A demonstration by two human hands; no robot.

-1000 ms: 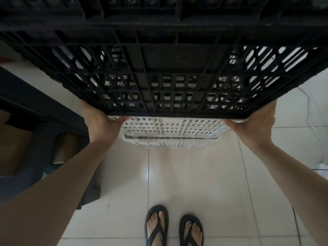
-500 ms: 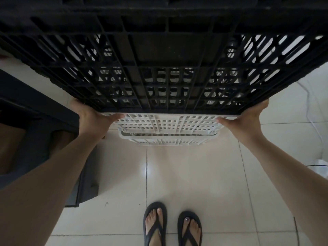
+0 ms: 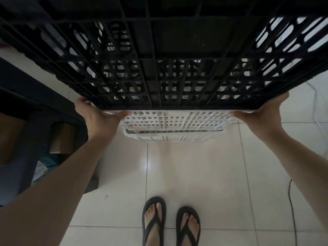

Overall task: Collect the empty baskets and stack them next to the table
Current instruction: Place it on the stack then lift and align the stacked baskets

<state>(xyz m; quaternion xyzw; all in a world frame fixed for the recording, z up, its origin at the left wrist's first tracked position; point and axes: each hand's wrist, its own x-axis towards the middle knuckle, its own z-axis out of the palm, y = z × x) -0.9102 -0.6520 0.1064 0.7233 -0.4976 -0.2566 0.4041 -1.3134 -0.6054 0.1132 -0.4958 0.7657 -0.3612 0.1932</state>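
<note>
Both hands — left hand (image 3: 99, 118), right hand (image 3: 262, 115) — clasp the stacked black slatted plastic basket (image 3: 159, 55) and white perforated plastic basket (image 3: 174, 126) (held above pale floor tiles (image 3: 195, 174)).

No text, label or number can be read – baskets and floor alike

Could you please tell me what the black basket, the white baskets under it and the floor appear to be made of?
Black basket: apparently matte moulded plastic, shown by its ribbed lattice. White baskets: likely the same, with finer moulded grid. Floor: glossy, probably ceramic tile, given grout lines and reflections.
</note>
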